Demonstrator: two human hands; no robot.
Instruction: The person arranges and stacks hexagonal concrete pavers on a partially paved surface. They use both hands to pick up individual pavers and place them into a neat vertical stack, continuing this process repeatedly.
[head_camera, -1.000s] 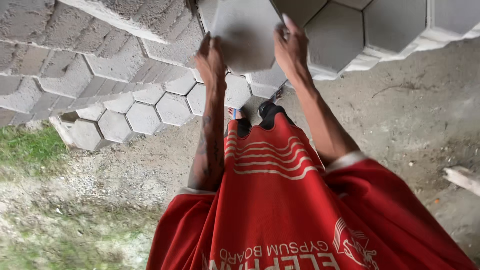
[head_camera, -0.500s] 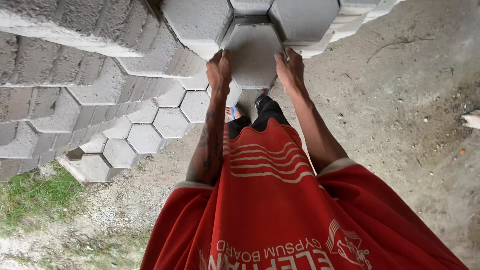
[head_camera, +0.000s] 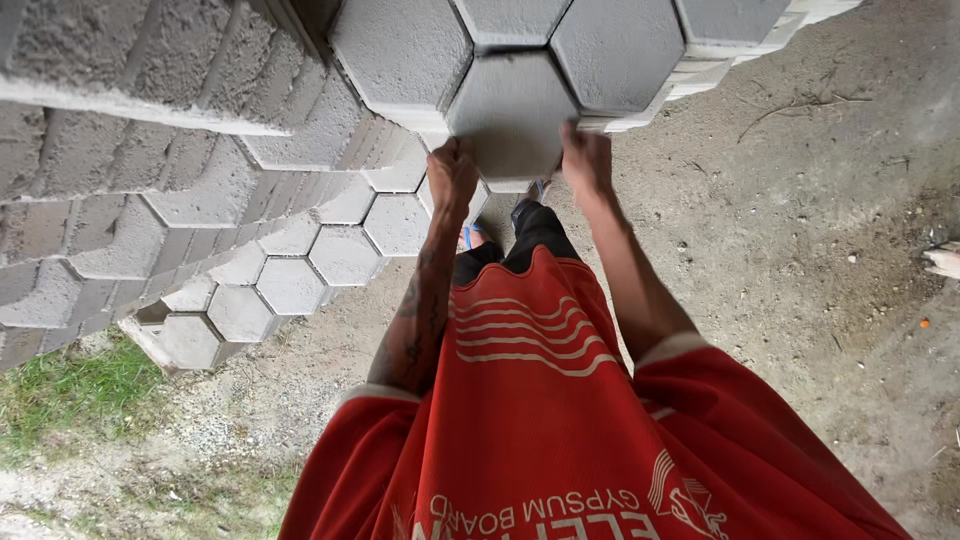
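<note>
Fingers (head_camera: 452, 165) of both hands clamped on hexagonal paver (head_camera: 510, 112), seated among stacked pavers (head_camera: 400, 55); release next, likely.

Paver (head_camera: 510, 115) between stacked pavers (head_camera: 400, 50).

We see bare sandy ground (head_camera: 800, 250) in daylight, stacked grey hexagonal pavers (head_camera: 290, 285) at left, and a grass patch (head_camera: 70, 395) beyond them.

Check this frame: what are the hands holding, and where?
Both hands, left hand and right hand, grip one grey hexagonal paving block by its lower side edges.
</note>
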